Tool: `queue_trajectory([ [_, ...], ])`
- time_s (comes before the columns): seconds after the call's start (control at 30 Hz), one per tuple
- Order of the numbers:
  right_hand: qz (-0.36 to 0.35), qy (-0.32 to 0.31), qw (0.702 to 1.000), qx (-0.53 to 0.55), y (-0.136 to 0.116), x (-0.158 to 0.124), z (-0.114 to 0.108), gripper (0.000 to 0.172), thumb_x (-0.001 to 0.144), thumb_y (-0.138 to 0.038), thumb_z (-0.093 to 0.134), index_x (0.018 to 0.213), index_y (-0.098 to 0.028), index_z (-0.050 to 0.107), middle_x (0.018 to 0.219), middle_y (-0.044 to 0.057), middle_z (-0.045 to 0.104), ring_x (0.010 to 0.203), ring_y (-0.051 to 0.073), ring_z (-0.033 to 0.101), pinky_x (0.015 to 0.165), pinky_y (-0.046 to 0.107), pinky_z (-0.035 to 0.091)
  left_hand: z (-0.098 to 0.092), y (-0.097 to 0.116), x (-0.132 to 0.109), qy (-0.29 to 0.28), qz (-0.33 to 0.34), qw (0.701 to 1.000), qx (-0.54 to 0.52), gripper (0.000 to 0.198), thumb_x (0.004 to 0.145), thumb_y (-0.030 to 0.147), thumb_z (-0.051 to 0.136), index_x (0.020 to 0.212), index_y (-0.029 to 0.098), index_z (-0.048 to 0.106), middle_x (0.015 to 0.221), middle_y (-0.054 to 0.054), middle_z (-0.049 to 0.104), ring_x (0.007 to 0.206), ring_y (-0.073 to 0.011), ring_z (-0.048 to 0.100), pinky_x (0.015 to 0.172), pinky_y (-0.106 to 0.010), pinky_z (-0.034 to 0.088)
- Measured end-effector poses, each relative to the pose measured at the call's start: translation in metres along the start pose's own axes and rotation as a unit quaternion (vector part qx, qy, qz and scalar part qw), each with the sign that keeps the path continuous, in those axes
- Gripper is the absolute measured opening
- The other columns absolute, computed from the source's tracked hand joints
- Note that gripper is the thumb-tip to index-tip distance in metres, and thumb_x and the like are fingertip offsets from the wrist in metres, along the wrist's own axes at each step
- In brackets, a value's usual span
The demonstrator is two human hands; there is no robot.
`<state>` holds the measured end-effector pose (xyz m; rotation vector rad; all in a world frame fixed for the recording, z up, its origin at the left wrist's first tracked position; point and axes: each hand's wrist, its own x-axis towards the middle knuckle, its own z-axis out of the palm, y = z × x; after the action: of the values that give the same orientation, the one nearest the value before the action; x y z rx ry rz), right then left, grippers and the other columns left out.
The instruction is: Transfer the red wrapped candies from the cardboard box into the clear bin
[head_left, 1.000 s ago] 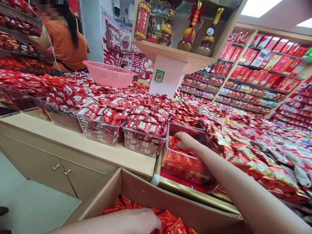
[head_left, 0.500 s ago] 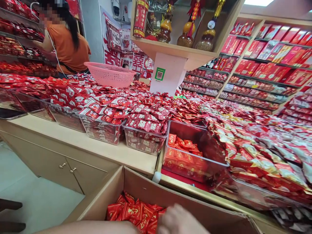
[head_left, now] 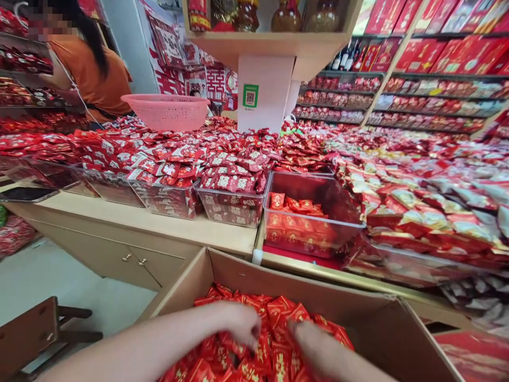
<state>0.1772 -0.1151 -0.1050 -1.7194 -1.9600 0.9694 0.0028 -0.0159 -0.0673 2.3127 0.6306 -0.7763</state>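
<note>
Across the middle I see the worktop (head_left: 167, 226); nearer, a cardboard box (head_left: 342, 302); just beyond it, a clear bin (head_left: 342, 240). A far wall sheet (head_left: 215, 82) reads 囍. My left hand (head_left: 243, 322) and right hand (head_left: 313, 340) are in the box, left fingers curled, right blurred; I can't tell whether either grips. The far QR label (head_left: 250, 96) has print too small to read. Red packets (head_left: 280, 363) with gold characters lie in the box under both hands.

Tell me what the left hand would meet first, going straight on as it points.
Most likely the shiny red, gold-printed packets in the brown cardboard box; depth is unclear, so the left hand may already touch them.
</note>
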Motion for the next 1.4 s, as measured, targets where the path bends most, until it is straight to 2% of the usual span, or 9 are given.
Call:
queue_trajectory([
  [0.1, 0.006, 0.013, 0.997, 0.080, -0.021, 0.002, -0.040, 0.014, 0.063, -0.009, 0.045, 0.072, -0.020, 0.048, 0.060, -0.001, 0.053, 0.054, 0.011, 0.047, 0.052, 0.025, 0.035, -0.021, 0.000, -0.009, 0.053, 0.061, 0.988, -0.134, 0.045, 0.067, 0.031, 0.056, 0.109, 0.017, 0.050, 0.100, -0.009, 0.058, 0.085, -0.0197, 0.055, 0.071, -0.031, 0.042],
  [0.23, 0.038, 0.081, 0.921, 0.380, -0.043, 0.004, -0.073, 0.019, 0.066, -0.026, 0.058, 0.074, -0.018, 0.043, 0.065, -0.003, 0.049, 0.058, 0.008, 0.044, 0.055, 0.021, 0.037, -0.032, 0.004, -0.014, 0.017, 0.149, 0.882, -0.447, 0.064, 0.063, 0.033, 0.062, 0.119, 0.018, 0.034, 0.107, -0.010, 0.053, 0.084, -0.0153, 0.056, 0.065, -0.025, 0.043],
  [0.37, 0.082, 0.129, 0.881, 0.447, -0.046, 0.003, -0.071, 0.027, 0.059, -0.032, 0.066, 0.067, -0.017, 0.044, 0.063, -0.003, 0.049, 0.054, 0.007, 0.043, 0.052, 0.021, 0.036, -0.031, 0.013, -0.019, 0.013, 0.150, 0.823, -0.548, 0.035, 0.069, 0.037, 0.057, 0.094, 0.014, 0.048, 0.080, -0.005, 0.059, 0.065, -0.0120, 0.058, 0.053, -0.021, 0.039],
  [0.5, 0.081, 0.155, 0.867, 0.466, -0.044, 0.005, -0.061, 0.026, 0.060, -0.033, 0.066, 0.068, -0.017, 0.047, 0.064, -0.002, 0.051, 0.055, 0.008, 0.044, 0.053, 0.023, 0.037, -0.025, 0.023, -0.019, 0.040, 0.148, 0.781, -0.605, 0.043, 0.061, 0.031, 0.065, 0.096, 0.016, 0.045, 0.079, -0.001, 0.057, 0.063, -0.0088, 0.055, 0.054, -0.021, 0.040],
  [0.87, -0.004, 0.071, 0.944, 0.323, -0.055, 0.001, -0.064, 0.018, 0.068, -0.034, 0.059, 0.075, -0.017, 0.058, 0.071, 0.001, 0.056, 0.068, 0.013, 0.051, 0.064, 0.026, 0.042, -0.020, 0.028, -0.014, 0.171, 0.098, 0.858, -0.475, 0.032, 0.058, 0.035, 0.065, 0.076, 0.011, 0.053, 0.056, 0.005, 0.048, 0.051, -0.0073, 0.046, 0.049, -0.020, 0.034],
  [1.0, -0.069, 0.192, 0.944, 0.261, -0.055, -0.002, -0.069, 0.011, 0.073, -0.029, 0.056, 0.079, -0.023, 0.063, 0.081, 0.003, 0.056, 0.076, 0.015, 0.053, 0.066, 0.027, 0.044, -0.029, 0.027, -0.022, 0.036, 0.065, 0.749, -0.658, 0.049, 0.067, 0.057, 0.048, 0.095, 0.017, 0.046, 0.080, -0.004, 0.058, 0.066, -0.0169, 0.059, 0.057, -0.028, 0.042],
  [1.1, -0.128, 0.180, 0.950, 0.222, -0.060, -0.006, -0.074, 0.016, 0.072, -0.022, 0.056, 0.085, -0.028, 0.064, 0.085, 0.003, 0.055, 0.078, 0.015, 0.054, 0.068, 0.028, 0.045, -0.034, 0.026, -0.025, -0.038, 0.095, 0.662, -0.743, 0.047, 0.072, 0.055, 0.043, 0.098, 0.017, 0.045, 0.083, -0.008, 0.061, 0.067, -0.0159, 0.061, 0.054, -0.021, 0.041],
  [1.23, -0.075, 0.146, 0.924, 0.345, -0.070, -0.010, -0.075, 0.024, 0.070, -0.023, 0.058, 0.093, -0.030, 0.059, 0.107, 0.003, 0.052, 0.100, 0.018, 0.048, 0.084, 0.031, 0.040, -0.037, 0.030, -0.025, 0.125, 0.102, 0.620, -0.768, 0.033, 0.068, 0.029, 0.062, 0.095, 0.017, 0.046, 0.079, -0.003, 0.061, 0.061, -0.0072, 0.059, 0.052, -0.014, 0.040],
  [1.4, 0.082, 0.034, 0.800, 0.594, -0.078, -0.009, -0.064, 0.024, 0.070, -0.031, 0.059, 0.091, -0.023, 0.055, 0.084, 0.002, 0.059, 0.072, 0.013, 0.056, 0.066, 0.029, 0.046, -0.039, 0.035, -0.027, 0.241, 0.101, 0.592, -0.762, 0.028, 0.068, 0.024, 0.063, 0.088, 0.014, 0.046, 0.084, -0.004, 0.061, 0.067, -0.0076, 0.059, 0.062, -0.017, 0.045],
])
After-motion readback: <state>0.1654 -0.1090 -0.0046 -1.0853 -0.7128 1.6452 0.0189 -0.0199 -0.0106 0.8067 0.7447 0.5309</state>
